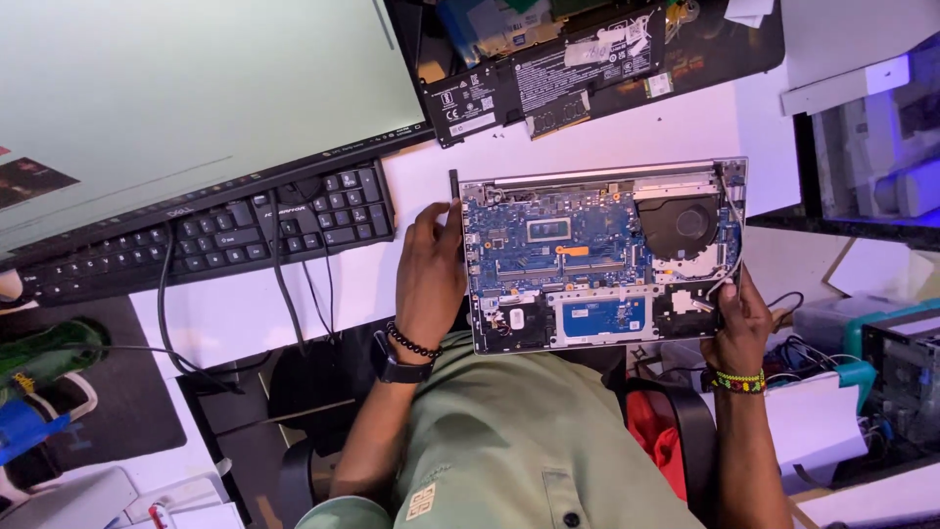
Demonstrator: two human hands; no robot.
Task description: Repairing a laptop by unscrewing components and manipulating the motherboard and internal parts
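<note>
Item: opened silver laptop base (pixel 602 253), bottom cover off, blue circuit board (pixel 558 240) and round black cooling fan (pixel 685 227) exposed; it is held at the front edge of the white desk (pixel 245 313), above the lap

Left hand (pixel 429 264): laid along the laptop base's left edge, fingers closed flat against the side, gripping the chassis. A black wristwatch and dark bead bracelet are worn on the wrist

Right hand (pixel 736 318): clasped on the base's lower right corner, thumb over the edge beside loose white wires (pixel 729 264); how tightly it is closed cannot be told

Left of the base: black wired keyboard (pixel 206 235); beyond that, a large pale-lit monitor (pixel 186 88)

Behind the base: long black flat battery pack (pixel 548 73) with white labels

Step in hand, as judged: the base is being steadied or repositioned with both hands, internals facing up. A next move would call for a level, two-sided hold, with the thumb kept off the wires and the board untouched
</note>
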